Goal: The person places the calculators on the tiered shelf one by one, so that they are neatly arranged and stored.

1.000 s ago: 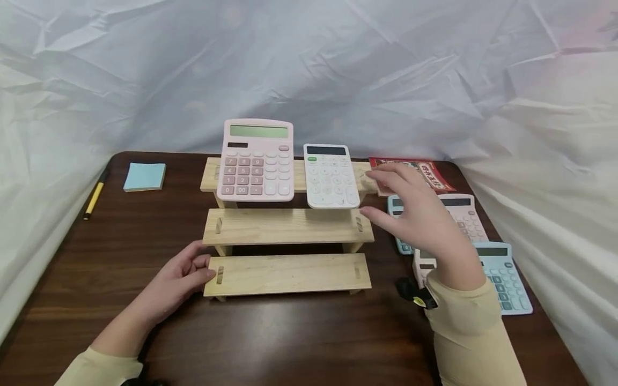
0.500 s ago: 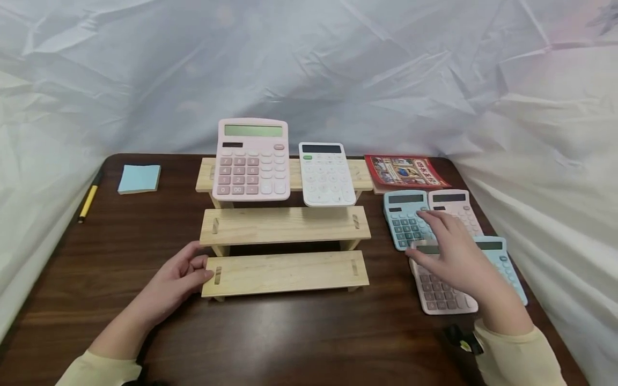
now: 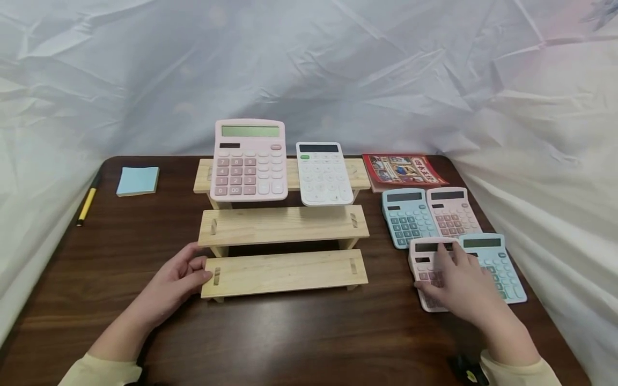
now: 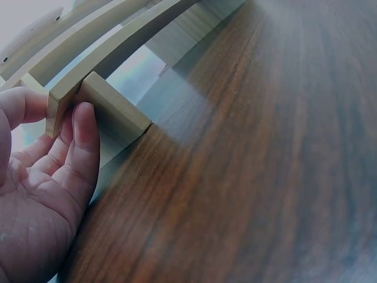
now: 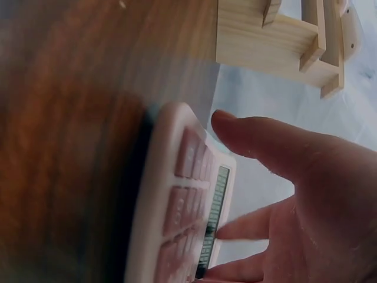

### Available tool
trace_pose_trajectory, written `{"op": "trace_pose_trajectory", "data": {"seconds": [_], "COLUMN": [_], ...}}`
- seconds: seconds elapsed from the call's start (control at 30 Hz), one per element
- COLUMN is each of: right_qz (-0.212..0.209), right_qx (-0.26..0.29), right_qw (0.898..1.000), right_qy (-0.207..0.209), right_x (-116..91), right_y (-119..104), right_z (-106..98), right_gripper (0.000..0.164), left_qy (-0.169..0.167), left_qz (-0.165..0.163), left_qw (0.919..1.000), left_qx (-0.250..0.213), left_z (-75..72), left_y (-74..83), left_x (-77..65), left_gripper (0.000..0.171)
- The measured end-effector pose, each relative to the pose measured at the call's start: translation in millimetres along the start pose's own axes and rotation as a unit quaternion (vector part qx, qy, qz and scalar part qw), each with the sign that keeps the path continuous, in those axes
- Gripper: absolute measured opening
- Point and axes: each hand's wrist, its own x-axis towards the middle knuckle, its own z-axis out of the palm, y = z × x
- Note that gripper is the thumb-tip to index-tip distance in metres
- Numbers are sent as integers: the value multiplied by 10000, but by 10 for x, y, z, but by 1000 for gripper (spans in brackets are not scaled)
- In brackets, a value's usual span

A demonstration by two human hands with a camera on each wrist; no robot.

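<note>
My left hand (image 3: 176,284) pinches the left end of the lowest tier of a three-tier wooden stand (image 3: 285,272), thumb on top. In the left wrist view, its fingers (image 4: 85,132) curl beneath the board's end. My right hand (image 3: 465,284) hovers over a pink calculator (image 3: 420,292) on the table's right side, its thumb by the calculator's left edge. The right wrist view shows thumb and fingers spread apart above that calculator (image 5: 182,206). On the stand's top tier lean a large pink calculator (image 3: 250,161) and a smaller white calculator (image 3: 324,174).
Beside the pink calculator lie a blue calculator (image 3: 512,276), another blue calculator (image 3: 407,220) and another pink calculator (image 3: 454,212). A red booklet (image 3: 405,170) is at the back right. Blue sticky notes (image 3: 138,180) and a yellow-and-black pen (image 3: 88,203) lie left.
My right hand has moved from beside the white calculator on the top tier, right and down, to over the near pink calculator. My left hand stays at the stand.
</note>
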Motion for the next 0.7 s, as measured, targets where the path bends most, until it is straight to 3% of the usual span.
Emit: {"op": "trace_pose_trajectory", "data": {"seconds": [0.2,0.5,0.7], "right_qz": [-262,-105,-143], "right_qx": [18,307,468], "right_qw": [9993,9994,9981], "right_qy": [258,90,381], "right_x": [-35,-45,-72], "right_y": [-37,-70,-50], "right_z": [74,154,180], "right_gripper": [99,106,115], "left_qy": [-16,-19,-51], "left_qz": [34,3,38], "left_qw": [10000,10000,10000], "left_qx": [24,61,4], "left_z": [-3,-2,-12], "left_y": [-9,0,-13], "left_x": [7,12,18], "left_gripper": [51,52,52]}}
